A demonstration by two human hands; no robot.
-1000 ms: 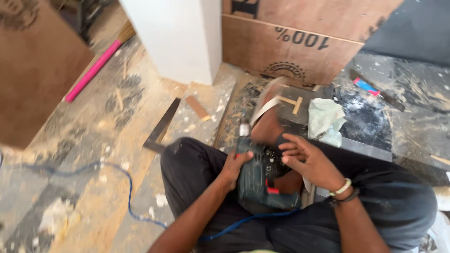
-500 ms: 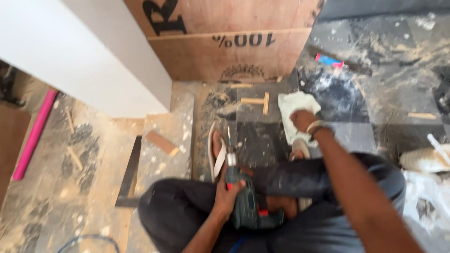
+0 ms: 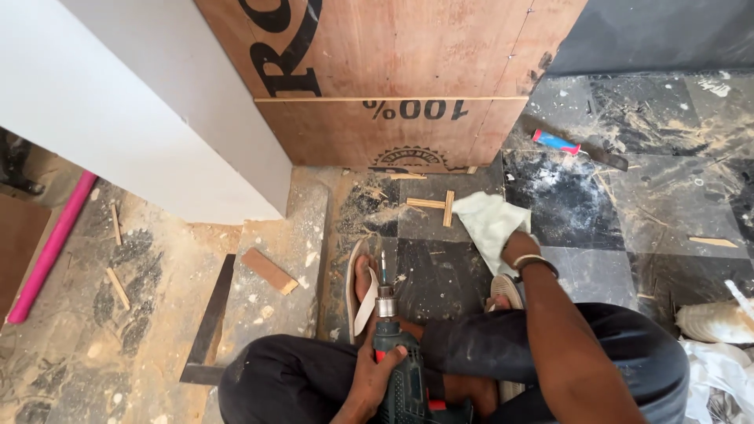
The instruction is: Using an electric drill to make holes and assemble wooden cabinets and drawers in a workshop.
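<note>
I sit on a dusty floor with my legs folded. My left hand (image 3: pixel 375 378) grips the handle of a dark green power drill (image 3: pixel 402 382), which rests on my lap with its bit (image 3: pixel 382 267) pointing away from me. My right hand (image 3: pixel 519 248), with a bangle on its wrist, reaches forward and closes on the edge of a pale crumpled cloth (image 3: pixel 487 218) lying on the dark tiles. My feet in sandals (image 3: pixel 360 294) lie between the drill and the cloth.
Brown plywood panels (image 3: pixel 377 78) and a white board (image 3: pixel 157 118) stand ahead. A steel square (image 3: pixel 208 322) and a wood block (image 3: pixel 269 271) lie at the left. A pink tube (image 3: pixel 47 243) is further left. A blue-handled tool (image 3: pixel 558 143), small wood strips (image 3: pixel 438 206) and white bags (image 3: pixel 715 322) lie around.
My right hand left the drill and reached forward onto the pale cloth. My left hand kept hold of the drill. The view swung towards the plywood panels.
</note>
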